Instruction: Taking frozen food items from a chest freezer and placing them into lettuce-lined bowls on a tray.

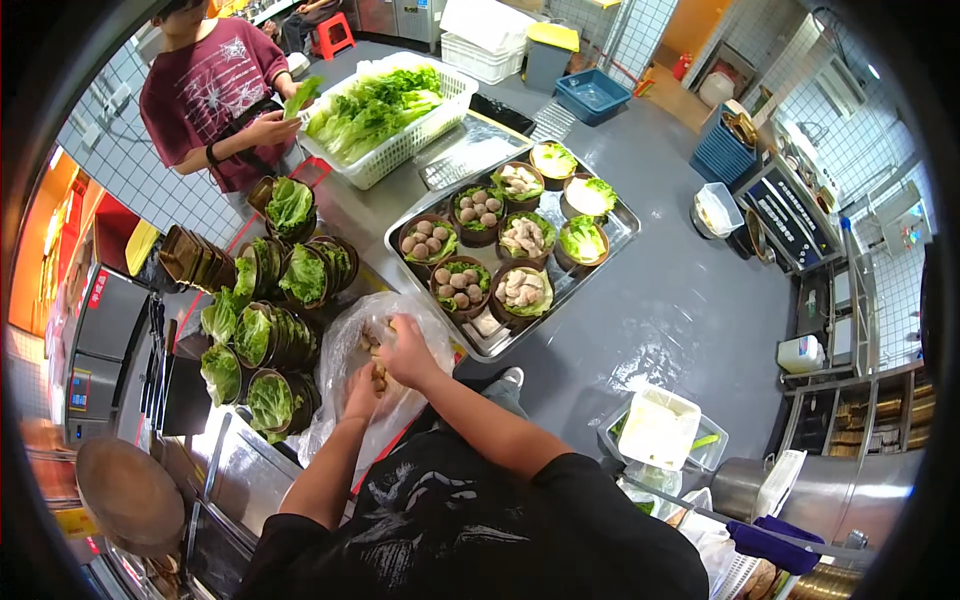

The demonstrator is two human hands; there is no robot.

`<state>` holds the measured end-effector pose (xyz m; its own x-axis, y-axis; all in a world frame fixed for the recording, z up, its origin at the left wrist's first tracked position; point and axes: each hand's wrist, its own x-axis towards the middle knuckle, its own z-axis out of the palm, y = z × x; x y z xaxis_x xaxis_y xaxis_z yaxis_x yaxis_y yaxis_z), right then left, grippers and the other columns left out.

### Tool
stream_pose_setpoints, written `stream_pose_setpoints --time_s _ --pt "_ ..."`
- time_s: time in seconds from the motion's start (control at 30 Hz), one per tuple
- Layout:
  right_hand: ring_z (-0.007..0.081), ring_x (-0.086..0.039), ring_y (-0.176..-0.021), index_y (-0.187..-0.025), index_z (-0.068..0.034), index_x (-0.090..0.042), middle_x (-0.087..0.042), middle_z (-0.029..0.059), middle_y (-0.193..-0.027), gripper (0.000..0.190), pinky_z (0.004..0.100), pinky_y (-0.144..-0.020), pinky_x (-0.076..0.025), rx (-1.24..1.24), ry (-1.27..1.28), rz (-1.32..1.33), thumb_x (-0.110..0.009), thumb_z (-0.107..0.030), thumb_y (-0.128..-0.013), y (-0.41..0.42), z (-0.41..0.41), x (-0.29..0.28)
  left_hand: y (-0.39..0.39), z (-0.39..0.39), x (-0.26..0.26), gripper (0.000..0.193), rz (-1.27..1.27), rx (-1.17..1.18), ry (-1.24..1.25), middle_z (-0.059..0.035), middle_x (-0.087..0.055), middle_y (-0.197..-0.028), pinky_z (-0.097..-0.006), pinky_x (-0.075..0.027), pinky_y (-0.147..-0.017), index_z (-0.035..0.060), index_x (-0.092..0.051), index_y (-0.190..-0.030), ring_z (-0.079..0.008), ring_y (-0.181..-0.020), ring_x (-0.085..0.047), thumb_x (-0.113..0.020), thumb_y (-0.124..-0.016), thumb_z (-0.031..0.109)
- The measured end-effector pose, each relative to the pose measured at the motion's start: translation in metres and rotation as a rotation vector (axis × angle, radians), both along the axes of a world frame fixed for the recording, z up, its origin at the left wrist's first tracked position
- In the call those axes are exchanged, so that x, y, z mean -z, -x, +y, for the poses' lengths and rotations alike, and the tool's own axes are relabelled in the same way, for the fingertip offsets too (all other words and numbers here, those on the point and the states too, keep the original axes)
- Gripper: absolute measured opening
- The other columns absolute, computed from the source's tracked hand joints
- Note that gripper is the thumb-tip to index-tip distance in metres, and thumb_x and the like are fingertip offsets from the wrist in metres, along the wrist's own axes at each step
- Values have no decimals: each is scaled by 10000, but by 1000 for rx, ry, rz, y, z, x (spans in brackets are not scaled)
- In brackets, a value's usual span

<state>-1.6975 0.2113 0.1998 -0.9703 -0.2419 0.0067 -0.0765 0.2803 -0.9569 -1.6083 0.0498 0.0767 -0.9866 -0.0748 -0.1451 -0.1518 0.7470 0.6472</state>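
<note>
Both of my hands are inside a clear plastic bag [335, 375] on the counter's near edge. My left hand [363, 393] curls against pale, lumpy food pieces [379, 376], and my right hand [409, 352] closes on them from the other side. Its fingertips are partly hidden. Left of the bag stand stacked dark round bowls lined with lettuce [271, 401]. Beyond it, a steel tray [480, 346] carries several round bowls: some hold brown meatballs [459, 287], others pale pieces on lettuce [523, 291], and others mainly lettuce [583, 238].
A white basket heaped with lettuce [367, 176] stands at the counter's far end. Beside it a person in a maroon shirt [214, 90] holds a lettuce leaf [303, 96]. Empty brown containers [196, 259] stand at left, near a large round pan [129, 495]. Grey floor lies right.
</note>
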Motion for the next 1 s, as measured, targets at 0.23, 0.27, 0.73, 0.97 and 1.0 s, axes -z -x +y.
stream_pose_setpoints --time_s 0.23,0.27,0.73,0.97,1.0 --pt "420 -590 -1000 -1153 5 -569 -628 265 -1047 405 447 -863 -476 -382 -110 -102 -508 -183 -800 -25 -17 17 8 41 -20 752 -299 -290 38 -128 -342 -1415 -493 -304 -1073 163 -296 -1398 -360 -1318 -345 -666 -777 368" --pt "420 -590 -1000 -1153 5 -569 -628 265 -1047 405 447 -863 -476 -439 -103 -103 -508 -183 -800 -32 -27 17 -5 31 -17 752 -305 -348 40 -128 -342 -1415 -493 -304 -1073 163 -296 -1398 -360 -1318 -345 -666 -777 368" --pt "403 -614 -986 -1105 54 -582 -646 257 -994 392 461 -871 -478 -502 -336 -141 -538 -120 -756 10 20 28 -26 9 -110 650 -129 -241 -295 -191 -450 -1303 -347 -387 -1010 60 -402 -1327 -287 -1194 -471 -594 -706 57" --pt "417 -417 -1244 -1281 -105 -502 -351 251 -1395 567 478 -1014 -367 -1036 -540 192 -649 -176 -739 -17 2 33 -64 58 -142 286 -384 -390 -321 -119 -660 -788 -329 -517 -701 18 -615 -1045 -218 -736 -642 -555 -788 130" --pt "399 -405 -1252 -1271 -114 -507 -356 236 -1389 567 479 -1001 -366 -1083 -670 336 -672 -198 -735 -22 4 32 -68 65 -143 265 -423 -370 -268 -129 -666 -745 -346 -520 -691 22 -632 -1015 -244 -696 -651 -571 -796 160"
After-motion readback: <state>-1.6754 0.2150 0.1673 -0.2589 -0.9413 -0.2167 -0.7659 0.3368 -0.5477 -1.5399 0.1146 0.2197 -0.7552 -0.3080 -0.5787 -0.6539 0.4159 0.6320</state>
